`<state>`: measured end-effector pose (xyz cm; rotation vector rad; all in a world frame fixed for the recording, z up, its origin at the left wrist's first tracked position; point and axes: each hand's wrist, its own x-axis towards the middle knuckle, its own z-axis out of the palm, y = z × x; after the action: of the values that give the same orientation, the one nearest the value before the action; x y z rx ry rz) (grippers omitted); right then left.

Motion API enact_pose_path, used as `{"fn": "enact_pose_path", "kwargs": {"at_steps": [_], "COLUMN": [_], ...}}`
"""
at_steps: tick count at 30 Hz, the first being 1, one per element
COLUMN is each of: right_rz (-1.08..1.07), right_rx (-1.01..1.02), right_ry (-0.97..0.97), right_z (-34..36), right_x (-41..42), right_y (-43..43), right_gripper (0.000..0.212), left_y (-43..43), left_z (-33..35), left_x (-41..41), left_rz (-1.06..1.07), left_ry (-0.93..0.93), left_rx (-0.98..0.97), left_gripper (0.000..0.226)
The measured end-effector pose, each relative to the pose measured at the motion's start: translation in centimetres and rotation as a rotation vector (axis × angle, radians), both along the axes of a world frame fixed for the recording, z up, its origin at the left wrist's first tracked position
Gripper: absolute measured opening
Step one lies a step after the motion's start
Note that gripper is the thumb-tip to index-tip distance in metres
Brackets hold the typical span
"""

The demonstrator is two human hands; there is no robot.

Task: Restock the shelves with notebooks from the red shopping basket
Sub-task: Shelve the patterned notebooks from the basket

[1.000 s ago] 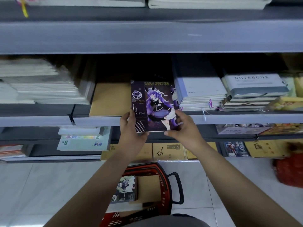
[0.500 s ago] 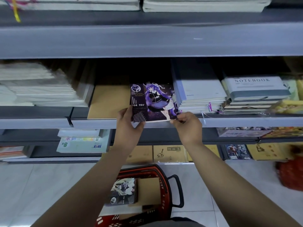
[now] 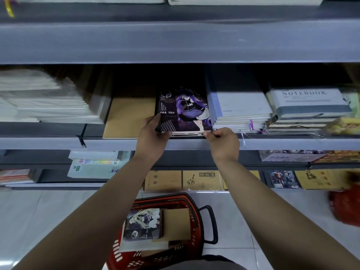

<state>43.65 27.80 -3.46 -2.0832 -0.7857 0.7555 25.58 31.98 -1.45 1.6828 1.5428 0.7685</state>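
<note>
both hands work at the front lip of the middle shelf (image 3: 292,144). left hand (image 3: 153,136) grips the near left corner of the purple notebook (image 3: 185,112), thumb on the cover and fingers curled under. right hand (image 3: 224,142) pinches the notebook's near right corner between thumb and fingertips.

nearest of all, on the floor below the arms, sits the red shopping basket (image 3: 191,201), with a pale-figured notebook (image 3: 143,224) and a plain brown notebook (image 3: 176,225) lying side by side inside on more stock.

farther out, the purple notebook lies flat on the shelf in a gap, a tan notebook (image 3: 129,116) just to its left and a stack of white notebooks (image 3: 239,114) touching or nearly touching its right edge. it seems to rest on another copy, though that is hard to tell.

the step in hand looks like seating this notebook in its slot. next move calls for letting go at both corners once it sits square, then reaching down to the basket for another, since the restocking is plainly not finished.
</note>
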Motion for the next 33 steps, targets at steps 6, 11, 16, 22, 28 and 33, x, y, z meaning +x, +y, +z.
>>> {"fn": "enact_pose_path", "kwargs": {"at_steps": [6,11,16,22,28,33], "right_rz": [-0.005,0.01,0.033,0.101,0.095,0.141], "right_rx": [-0.008,-0.003,0.039,0.135,0.207,0.256], "right_ry": [0.014,0.021,0.086,0.199,0.363,0.402], "right_z": [0.2,0.3,0.6,1.7,3.0,4.6], "right_x": [0.1,0.1,-0.2,-2.1,-4.4,-7.9], "right_y": [0.2,0.0,-0.5,-2.1,-3.7,-5.3], "right_gripper": [0.022,0.021,0.025,0.023,0.027,0.033], "left_y": [0.4,0.1,-0.5,-3.4,-5.2,-7.3], "left_z": [-0.3,-0.4,0.1,3.0,4.4,5.6], "left_x": [0.3,0.4,-0.1,-0.8,-3.5,-6.4], "left_rz": [0.014,0.006,0.003,0.133,0.095,0.037], "left_ry": [-0.016,0.0,0.007,-0.425,-0.662,-0.701], "left_rx": [-0.017,-0.015,-0.044,-0.221,-0.347,-0.381], "left_gripper": [0.056,0.056,0.048,0.022,0.021,0.057]}}
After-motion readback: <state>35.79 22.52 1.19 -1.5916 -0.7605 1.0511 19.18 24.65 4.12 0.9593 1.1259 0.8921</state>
